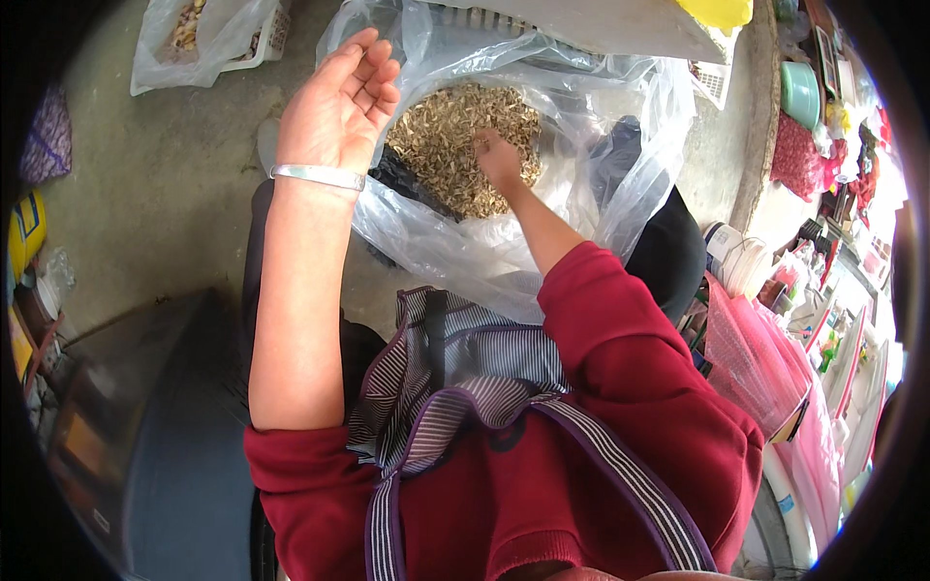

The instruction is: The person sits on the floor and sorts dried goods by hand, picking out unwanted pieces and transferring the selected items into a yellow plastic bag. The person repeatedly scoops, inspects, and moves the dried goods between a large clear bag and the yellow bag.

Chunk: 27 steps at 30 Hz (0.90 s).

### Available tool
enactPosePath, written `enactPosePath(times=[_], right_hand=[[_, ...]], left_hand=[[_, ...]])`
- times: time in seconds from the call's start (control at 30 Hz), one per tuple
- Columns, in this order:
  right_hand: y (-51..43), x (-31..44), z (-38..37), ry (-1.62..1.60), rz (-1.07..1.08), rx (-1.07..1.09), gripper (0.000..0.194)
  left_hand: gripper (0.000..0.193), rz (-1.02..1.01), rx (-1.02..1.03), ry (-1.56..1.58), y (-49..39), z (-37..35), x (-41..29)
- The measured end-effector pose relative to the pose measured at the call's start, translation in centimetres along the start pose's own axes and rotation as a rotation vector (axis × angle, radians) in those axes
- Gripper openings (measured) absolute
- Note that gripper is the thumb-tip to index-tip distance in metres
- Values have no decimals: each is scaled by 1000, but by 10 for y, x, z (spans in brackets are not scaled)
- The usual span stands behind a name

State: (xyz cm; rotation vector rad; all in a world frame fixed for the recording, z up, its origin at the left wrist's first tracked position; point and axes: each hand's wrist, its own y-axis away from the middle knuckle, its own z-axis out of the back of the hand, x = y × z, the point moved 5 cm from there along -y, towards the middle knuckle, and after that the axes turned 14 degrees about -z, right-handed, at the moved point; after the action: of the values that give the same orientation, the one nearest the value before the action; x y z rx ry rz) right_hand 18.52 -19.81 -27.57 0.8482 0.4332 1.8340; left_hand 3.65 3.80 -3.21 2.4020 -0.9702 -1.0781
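Note:
My left hand (338,109) is raised at the left, over the rim of a clear plastic bag (436,240). Its palm is turned up, the fingers loosely curled, and nothing shows in it. A silvery bracelet (317,176) circles that wrist. Inside the wide-mouthed bag lies a heap of dried brown plant-like pieces (443,145). Reaching into the bag, my right hand (498,158) touches the heap with its fingers bent. Whether it grips any pieces is hidden. Black plastic (414,181) shows along the heap's left edge.
A pale board or tabletop edge (617,29) overhangs the bag's far side. At the upper left, a white plastic basket (272,36) holds a lined load. A dark appliance-like box (182,436) stands at lower left. Pink bubble wrap (755,356) and clutter crowd the right.

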Motion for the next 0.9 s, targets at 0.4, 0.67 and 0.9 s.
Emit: enactPosePath(times=[0.4, 0.67, 0.9], right_hand=[[126, -1, -180, 434, -27, 772, 40], [60, -40, -163, 162, -71, 528, 40], [2, -58, -55, 138, 77, 102, 34]], left_hand=[[26, 22, -1, 8, 5, -2, 0], [27, 27, -10, -17, 5, 0, 2], [28, 29, 2, 4, 5, 2, 2]])
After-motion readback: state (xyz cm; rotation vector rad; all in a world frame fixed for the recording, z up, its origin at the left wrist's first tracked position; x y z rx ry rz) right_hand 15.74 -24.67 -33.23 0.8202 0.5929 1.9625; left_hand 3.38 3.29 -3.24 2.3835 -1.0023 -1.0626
